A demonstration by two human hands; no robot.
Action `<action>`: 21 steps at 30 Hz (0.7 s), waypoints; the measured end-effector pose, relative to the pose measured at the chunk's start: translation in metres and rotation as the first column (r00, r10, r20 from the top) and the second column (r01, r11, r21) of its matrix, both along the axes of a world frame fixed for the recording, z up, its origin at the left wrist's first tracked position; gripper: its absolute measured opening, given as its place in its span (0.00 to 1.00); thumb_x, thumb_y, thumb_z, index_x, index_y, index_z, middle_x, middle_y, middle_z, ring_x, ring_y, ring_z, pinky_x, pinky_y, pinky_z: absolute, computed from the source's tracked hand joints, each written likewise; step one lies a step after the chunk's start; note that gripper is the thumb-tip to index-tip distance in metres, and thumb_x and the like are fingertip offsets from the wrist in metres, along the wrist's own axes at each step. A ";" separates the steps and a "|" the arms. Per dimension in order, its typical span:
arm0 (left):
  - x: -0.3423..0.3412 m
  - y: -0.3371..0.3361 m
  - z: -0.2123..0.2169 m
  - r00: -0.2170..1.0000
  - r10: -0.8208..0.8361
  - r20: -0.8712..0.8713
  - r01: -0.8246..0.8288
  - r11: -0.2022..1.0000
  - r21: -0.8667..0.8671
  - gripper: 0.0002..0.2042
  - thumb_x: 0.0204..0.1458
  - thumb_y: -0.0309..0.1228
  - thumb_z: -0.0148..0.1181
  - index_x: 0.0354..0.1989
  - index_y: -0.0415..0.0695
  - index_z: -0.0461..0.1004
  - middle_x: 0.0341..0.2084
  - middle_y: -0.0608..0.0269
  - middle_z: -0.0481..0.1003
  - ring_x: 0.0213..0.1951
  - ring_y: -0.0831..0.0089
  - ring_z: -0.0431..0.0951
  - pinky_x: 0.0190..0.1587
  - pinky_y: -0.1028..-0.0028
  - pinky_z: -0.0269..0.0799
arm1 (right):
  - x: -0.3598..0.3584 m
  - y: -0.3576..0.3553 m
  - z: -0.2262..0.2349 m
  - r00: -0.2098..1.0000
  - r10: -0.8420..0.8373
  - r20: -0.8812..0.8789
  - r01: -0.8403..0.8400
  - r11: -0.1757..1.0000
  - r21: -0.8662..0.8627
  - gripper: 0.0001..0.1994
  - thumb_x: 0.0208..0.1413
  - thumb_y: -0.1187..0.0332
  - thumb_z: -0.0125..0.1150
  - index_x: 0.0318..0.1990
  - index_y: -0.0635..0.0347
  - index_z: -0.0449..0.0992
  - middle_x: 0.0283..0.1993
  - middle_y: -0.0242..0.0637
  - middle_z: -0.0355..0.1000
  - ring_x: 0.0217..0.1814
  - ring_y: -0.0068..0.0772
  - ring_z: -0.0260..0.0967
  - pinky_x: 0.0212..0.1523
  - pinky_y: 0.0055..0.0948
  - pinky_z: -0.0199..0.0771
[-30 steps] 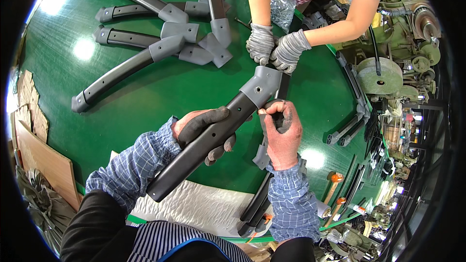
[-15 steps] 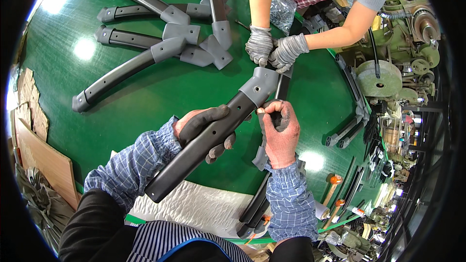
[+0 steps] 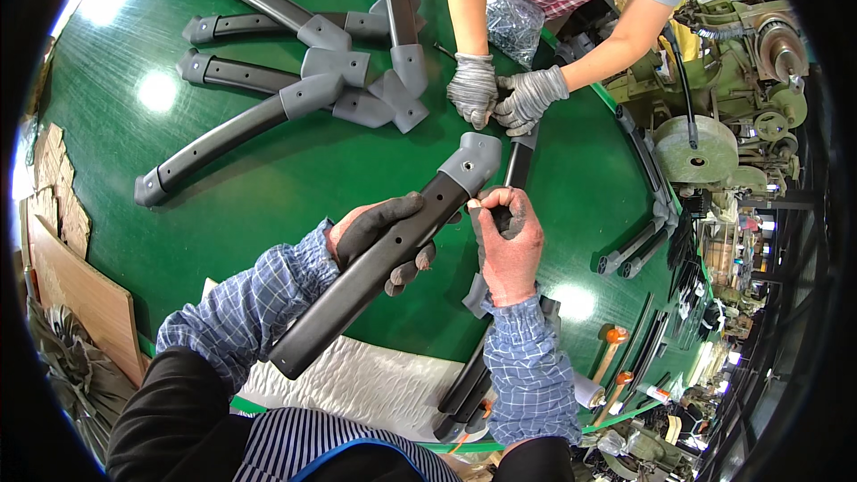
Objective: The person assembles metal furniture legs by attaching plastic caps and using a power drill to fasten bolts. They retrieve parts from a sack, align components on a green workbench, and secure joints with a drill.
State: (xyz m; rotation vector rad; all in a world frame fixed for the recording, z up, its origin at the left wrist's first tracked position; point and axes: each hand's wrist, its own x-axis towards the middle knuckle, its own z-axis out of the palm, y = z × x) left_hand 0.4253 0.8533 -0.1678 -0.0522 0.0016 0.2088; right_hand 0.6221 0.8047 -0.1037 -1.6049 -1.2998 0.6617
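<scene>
My left hand point(image 3: 382, 236), in a dark partial glove, is wrapped round a black tube point(image 3: 357, 284) that slants up to the right. A grey elbow fitting point(image 3: 471, 163) with a hole in its face caps the tube's upper end. Beside that end, just right of the tube, my right hand point(image 3: 507, 236) is closed with thumb and forefinger pinched together. Whatever the pinch holds is too small to make out. Beneath my right hand lies another dark tube point(image 3: 518, 165), partly covered; a co-worker's gloved hands point(image 3: 495, 96) rest at its far end.
Several black tubes with grey fittings point(image 3: 241, 129) lie at the left on the green table point(image 3: 295, 187). Bags of screws point(image 3: 516, 25) sit at the far side. Orange-headed mallets point(image 3: 616, 336), a can point(image 3: 586, 390) and thin rods are at the right. White padding point(image 3: 375, 384) lines the near edge.
The held tube's fitting end has shifted slightly down and left, away from the co-worker's hands. My right hand has moved slightly left, still pinched.
</scene>
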 end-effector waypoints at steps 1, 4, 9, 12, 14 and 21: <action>0.000 0.000 -0.001 1.000 -0.002 0.015 0.002 1.000 -0.012 0.31 0.65 0.50 0.43 0.71 0.47 0.49 0.35 0.45 0.79 0.23 0.58 0.82 0.23 0.60 0.82 | 0.000 0.000 -0.001 1.000 0.003 -0.004 -0.003 1.000 0.002 0.08 0.51 0.81 0.64 0.31 0.64 0.70 0.34 0.34 0.70 0.36 0.26 0.69 0.42 0.26 0.71; 0.000 0.000 -0.002 0.999 -0.007 0.032 0.008 1.000 -0.027 0.31 0.65 0.51 0.43 0.71 0.48 0.49 0.35 0.45 0.79 0.23 0.59 0.83 0.24 0.60 0.82 | 0.000 0.001 -0.004 1.000 0.002 -0.027 -0.002 1.000 -0.005 0.08 0.51 0.81 0.65 0.31 0.64 0.69 0.34 0.33 0.70 0.36 0.25 0.69 0.43 0.26 0.71; 0.001 0.000 -0.003 1.000 0.004 0.011 -0.004 1.000 -0.009 0.31 0.65 0.51 0.42 0.71 0.47 0.50 0.35 0.46 0.79 0.22 0.60 0.82 0.23 0.62 0.81 | 0.001 0.001 -0.004 1.000 -0.001 0.023 0.002 0.999 -0.037 0.08 0.52 0.80 0.65 0.31 0.63 0.69 0.33 0.32 0.70 0.36 0.25 0.68 0.43 0.26 0.70; 0.001 0.000 -0.002 1.000 -0.001 -0.002 0.001 1.000 -0.010 0.30 0.66 0.51 0.42 0.71 0.47 0.50 0.35 0.46 0.79 0.22 0.60 0.81 0.22 0.62 0.80 | 0.000 0.001 -0.004 1.000 -0.010 0.025 0.011 1.000 -0.018 0.08 0.52 0.79 0.65 0.31 0.63 0.70 0.32 0.32 0.70 0.36 0.25 0.68 0.43 0.26 0.70; 0.001 0.000 -0.002 1.000 -0.003 -0.008 0.003 1.000 -0.008 0.30 0.66 0.51 0.42 0.71 0.47 0.50 0.34 0.46 0.79 0.21 0.61 0.81 0.22 0.62 0.80 | 0.001 0.001 -0.004 0.998 -0.013 0.055 0.014 1.000 -0.020 0.08 0.52 0.79 0.65 0.31 0.63 0.70 0.32 0.32 0.70 0.36 0.26 0.68 0.43 0.27 0.70; 0.001 -0.001 -0.014 0.999 -0.002 -0.047 0.003 1.000 0.021 0.31 0.65 0.51 0.43 0.71 0.47 0.50 0.34 0.47 0.79 0.22 0.61 0.82 0.22 0.62 0.80 | 0.002 -0.003 -0.009 0.997 -0.021 0.078 0.024 0.999 -0.035 0.07 0.52 0.78 0.65 0.31 0.62 0.70 0.33 0.33 0.71 0.36 0.29 0.70 0.44 0.28 0.71</action>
